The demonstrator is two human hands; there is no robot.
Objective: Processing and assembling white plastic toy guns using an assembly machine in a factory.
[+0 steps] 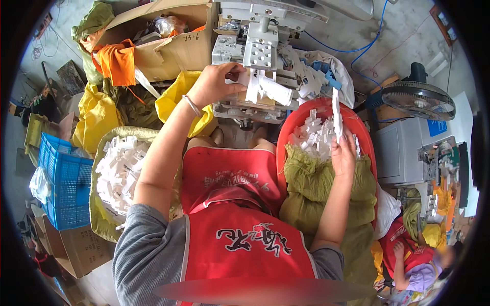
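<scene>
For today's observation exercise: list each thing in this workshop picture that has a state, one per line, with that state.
Left hand: gripping a white part at the machine.
Right hand: holding a white strip upright.
Red basin: filled with white parts.
Cardboard box: open.
Fan: blades blurred, state unclear.

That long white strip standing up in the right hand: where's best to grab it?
Grip the white strip near its lower end, from the right side, as the right hand has it. It stands upright above the red tub, long and thin, so a low pinch across its flat faces steadies it.
</scene>
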